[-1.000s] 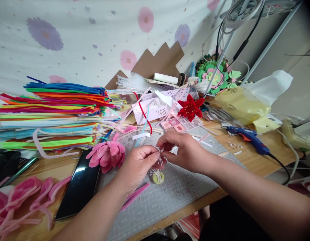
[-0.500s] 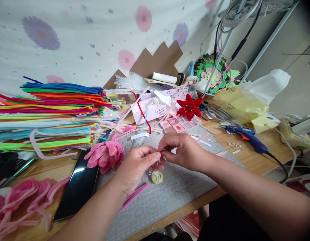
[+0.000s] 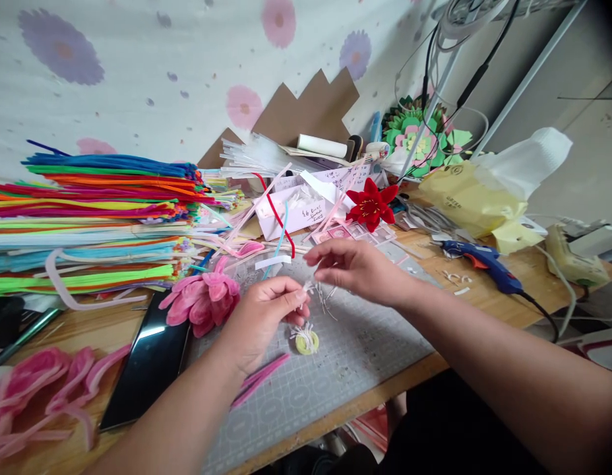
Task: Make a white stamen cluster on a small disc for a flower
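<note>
My left hand [image 3: 259,316] pinches a small bundle of thin white stamen threads [image 3: 307,288] above the grey cutting mat [image 3: 336,369]. My right hand [image 3: 358,267] is just to the right, its thumb and forefinger pinched on single white threads from that bundle. Under the hands a small yellow-green disc [image 3: 306,341] with white threads on it lies on the mat. A pink pipe-cleaner flower [image 3: 203,300] lies left of my left hand. A pink strip [image 3: 259,379] lies beneath my left wrist.
Stacked coloured pipe cleaners [image 3: 93,218] fill the left. A black phone [image 3: 148,359] and pink petal loops [image 3: 39,389] lie at front left. A red flower [image 3: 370,206], papers, a blue glue gun [image 3: 484,264] and a yellow bag [image 3: 471,198] lie behind and to the right.
My hands have drawn apart slightly. The right hand has lifted up and to the right, pulling threads away from the bundle in the left hand.
</note>
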A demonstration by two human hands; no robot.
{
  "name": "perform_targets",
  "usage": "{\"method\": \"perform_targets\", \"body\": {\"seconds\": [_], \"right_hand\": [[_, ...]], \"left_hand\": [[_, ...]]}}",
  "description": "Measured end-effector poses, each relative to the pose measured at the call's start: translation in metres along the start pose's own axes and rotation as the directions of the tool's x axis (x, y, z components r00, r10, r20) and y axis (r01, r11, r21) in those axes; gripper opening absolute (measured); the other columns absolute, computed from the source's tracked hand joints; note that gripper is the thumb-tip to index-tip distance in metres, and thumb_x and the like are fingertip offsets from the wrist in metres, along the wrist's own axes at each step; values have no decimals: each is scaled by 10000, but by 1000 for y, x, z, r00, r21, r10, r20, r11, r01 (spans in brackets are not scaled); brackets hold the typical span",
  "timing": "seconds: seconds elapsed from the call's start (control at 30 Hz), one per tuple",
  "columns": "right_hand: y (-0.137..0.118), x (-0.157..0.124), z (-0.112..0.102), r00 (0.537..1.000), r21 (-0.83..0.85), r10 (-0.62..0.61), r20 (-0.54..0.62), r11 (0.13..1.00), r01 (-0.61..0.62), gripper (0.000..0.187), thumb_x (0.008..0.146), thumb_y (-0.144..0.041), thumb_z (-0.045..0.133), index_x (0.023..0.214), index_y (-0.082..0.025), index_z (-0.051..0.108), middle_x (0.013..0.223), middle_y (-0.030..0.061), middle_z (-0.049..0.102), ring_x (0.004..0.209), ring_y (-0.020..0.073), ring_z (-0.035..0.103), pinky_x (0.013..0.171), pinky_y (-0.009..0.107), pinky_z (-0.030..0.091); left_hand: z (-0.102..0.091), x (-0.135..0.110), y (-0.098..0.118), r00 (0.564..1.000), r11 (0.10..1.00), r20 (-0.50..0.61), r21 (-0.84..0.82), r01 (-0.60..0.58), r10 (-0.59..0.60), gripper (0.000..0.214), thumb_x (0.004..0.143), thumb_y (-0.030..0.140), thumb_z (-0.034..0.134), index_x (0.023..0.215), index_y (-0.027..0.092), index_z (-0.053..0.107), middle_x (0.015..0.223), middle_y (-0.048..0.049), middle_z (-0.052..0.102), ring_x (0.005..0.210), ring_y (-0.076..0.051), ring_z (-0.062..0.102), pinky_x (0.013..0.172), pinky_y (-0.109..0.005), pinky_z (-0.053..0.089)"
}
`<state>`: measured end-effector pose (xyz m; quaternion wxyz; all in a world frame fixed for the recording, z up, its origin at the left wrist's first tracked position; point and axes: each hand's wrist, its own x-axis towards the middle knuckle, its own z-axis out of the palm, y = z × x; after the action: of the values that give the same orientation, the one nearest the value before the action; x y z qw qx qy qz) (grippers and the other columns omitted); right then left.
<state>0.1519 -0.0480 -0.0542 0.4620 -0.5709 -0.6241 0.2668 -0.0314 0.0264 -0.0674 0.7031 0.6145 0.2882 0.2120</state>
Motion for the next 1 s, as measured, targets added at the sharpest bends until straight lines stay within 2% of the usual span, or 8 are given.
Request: {"method": "perform_targets", "body": {"seconds": [0.1,0.17,0.23,0.4,0.53,0.77,0.93,1.0], "right_hand": [[14,2,-17,999,-280,39,-7,959,-40,105,842,-171,622,905,-131,696,865,70,687,748,152,630,699,293,502],[21,1,-22,993,-498,33,117,867,30,97,816,-95,631,840,-133,717,839,71,690,761,164,625,728,303,485],[27,0,-20,974,-576,30,223,810,107,141,793,-44,632,823,-141,730,837,70,690,771,170,615,738,303,469],[35,5,-2,960,-594,17,278,789,158,185,819,-55,613,901,-166,736,909,81,679,883,194,592,793,312,437],[38,10,6,949,-612,24,316,769,184,156,820,-48,597,831,-155,710,885,74,651,881,191,566,793,303,416],[33,9,3,945,-637,45,325,748,184,145,821,-21,556,861,-120,655,890,103,630,843,206,550,766,317,427],[31,10,0,930,-578,9,369,785,222,223,827,-29,601,989,-149,696,964,89,656,915,198,584,835,311,447],[32,11,0,922,-545,-17,386,802,243,204,821,-26,617,947,-150,719,951,86,656,898,187,590,835,302,451]], "left_hand": [[-2,2,-1,997,993,-75,-115,-23,14,97,727,248,707,673,171,684,681,-12,661,617,-123,587,596,-242,461],[-3,3,-1,995,987,-99,-155,-27,12,111,721,259,725,677,168,680,696,-10,660,623,-117,581,603,-238,459],[-3,4,-1,994,985,-110,-170,-30,11,128,716,269,738,678,163,677,698,-9,655,626,-116,575,606,-238,456],[-4,5,-4,994,981,-109,-190,-31,11,136,719,273,746,680,165,673,697,-6,653,626,-114,571,612,-241,453],[-5,6,-5,992,981,-126,-192,-37,13,124,723,268,743,692,166,679,708,-4,657,628,-111,571,615,-239,453],[-5,4,-6,990,984,-142,-173,-35,10,126,743,280,725,710,165,684,735,-16,678,657,-122,594,636,-250,464],[-4,5,-6,988,985,-152,-167,-37,11,130,738,279,723,698,164,678,716,-12,671,647,-120,590,635,-253,463],[-4,5,-7,987,986,-157,-160,-40,15,134,730,282,727,697,162,676,717,-12,672,651,-122,590,635,-254,463]]}}
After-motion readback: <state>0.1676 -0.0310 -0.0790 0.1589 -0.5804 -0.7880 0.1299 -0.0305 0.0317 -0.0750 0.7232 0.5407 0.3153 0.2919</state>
